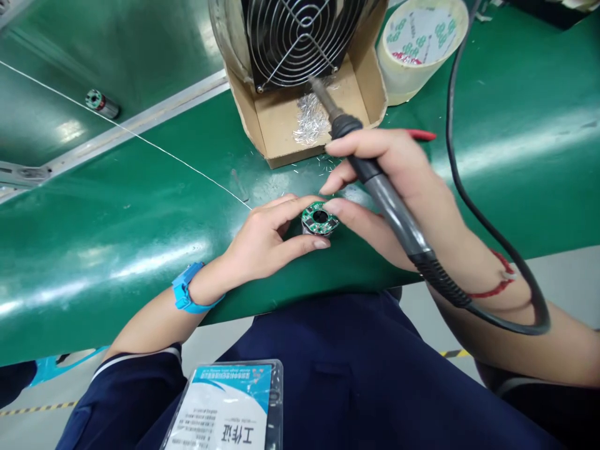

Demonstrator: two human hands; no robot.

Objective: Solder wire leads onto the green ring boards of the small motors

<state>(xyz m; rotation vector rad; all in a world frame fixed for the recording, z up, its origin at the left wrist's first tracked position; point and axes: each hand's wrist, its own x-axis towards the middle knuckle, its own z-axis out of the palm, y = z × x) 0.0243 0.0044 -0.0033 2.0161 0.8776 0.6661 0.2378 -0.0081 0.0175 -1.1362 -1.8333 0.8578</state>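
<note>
Between the thumb and forefinger of my left hand point(267, 240) is a small cylindrical motor with a round green circuit board point(320, 218) on top. It stands upright on the green bench, and the board has a dark hole in its middle. My right hand point(398, 181) grips a black soldering iron point(387, 194), whose tip points up and away, towards the fan. The thumb of that hand reaches the board's right edge, with the forefinger close above. Whether anything tiny is pinched there I cannot tell.
A cardboard box point(272, 140) holds a black fan point(304, 34) and a pile of small metal pins point(310, 119); several pins lie outside it. A tape roll point(403, 78) stands to its right. Another motor point(102, 103) lies at the left. The iron's cable point(452, 125) loops right.
</note>
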